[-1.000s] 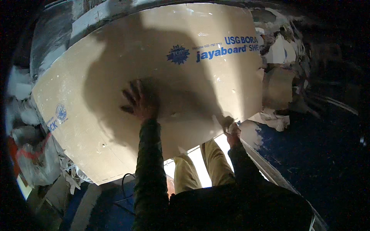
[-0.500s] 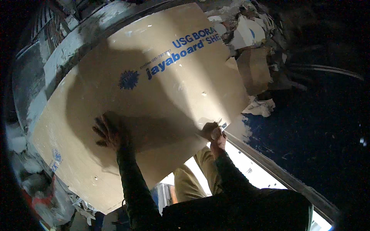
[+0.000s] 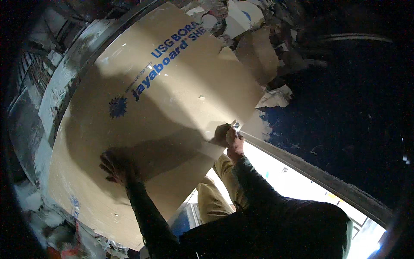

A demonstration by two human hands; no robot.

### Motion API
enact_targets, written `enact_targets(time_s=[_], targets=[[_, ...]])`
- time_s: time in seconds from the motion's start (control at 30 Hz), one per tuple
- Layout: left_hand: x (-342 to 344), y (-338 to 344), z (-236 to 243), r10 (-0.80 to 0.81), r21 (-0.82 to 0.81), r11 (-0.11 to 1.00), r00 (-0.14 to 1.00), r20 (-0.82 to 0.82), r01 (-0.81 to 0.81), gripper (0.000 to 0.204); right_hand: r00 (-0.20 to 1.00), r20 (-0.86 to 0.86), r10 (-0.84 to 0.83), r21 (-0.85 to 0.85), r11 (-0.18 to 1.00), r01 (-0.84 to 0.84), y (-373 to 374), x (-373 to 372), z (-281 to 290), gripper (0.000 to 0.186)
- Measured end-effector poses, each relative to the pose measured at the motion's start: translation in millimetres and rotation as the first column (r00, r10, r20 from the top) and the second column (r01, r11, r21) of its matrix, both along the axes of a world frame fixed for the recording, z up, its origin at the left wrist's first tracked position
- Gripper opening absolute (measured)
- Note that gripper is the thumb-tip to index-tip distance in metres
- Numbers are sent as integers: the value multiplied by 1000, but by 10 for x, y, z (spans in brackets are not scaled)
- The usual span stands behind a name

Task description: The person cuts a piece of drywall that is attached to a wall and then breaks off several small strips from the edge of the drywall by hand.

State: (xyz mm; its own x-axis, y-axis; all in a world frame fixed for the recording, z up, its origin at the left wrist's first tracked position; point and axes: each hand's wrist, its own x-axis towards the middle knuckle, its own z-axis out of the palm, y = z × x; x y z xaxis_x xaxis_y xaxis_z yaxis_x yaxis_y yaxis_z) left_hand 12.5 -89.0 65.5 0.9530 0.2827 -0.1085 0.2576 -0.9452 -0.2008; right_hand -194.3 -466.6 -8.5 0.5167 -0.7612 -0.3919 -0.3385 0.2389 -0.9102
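Note:
A large tan board [image 3: 181, 73] with blue printing fills the middle of the view, crossed by shadows of my head and arms. My left hand [image 3: 115, 167] rests on its lower left part with fingers spread, partly in shadow. At the board's lower right edge, my right hand [image 3: 235, 144] grips a small tool [image 3: 235, 127] with a pale metallic end, which looks like a knife; its exact shape is unclear. Below the board show my bent legs in khaki trousers [image 3: 212, 198], with a bright opening behind them.
Torn cardboard and scraps [image 3: 254, 54] lie at the upper right. A dusty ledge [image 3: 64, 80] and rubble run along the left. A dark blue surface [image 3: 323, 121] spans the right, bordered by a long rail [image 3: 310, 172] beside the bright opening [image 3: 289, 181].
The view has turned, so the board appears tilted and farther left. My left hand sits lower and further left in the view; my right hand, still gripping the tool, appears higher and further left.

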Motion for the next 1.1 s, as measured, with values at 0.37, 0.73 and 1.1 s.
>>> enact_targets(time_s=[0.37, 0.73, 1.1], targets=[[643, 48, 101, 73, 119, 991, 997, -35, -68, 64, 993, -8, -116, 566, 819, 100, -203, -77, 207, 39], [850, 216, -157, 31, 57, 998, 990, 140, -39, 61, 969, -125, 212, 5, 977, -214, -424, 462, 900, 34], [1010, 252, -246, 95, -15, 995, 985, 144, -94, 68, 573, -41, 819, -553, 459, -695, 1117, 3752, 713, 37]])
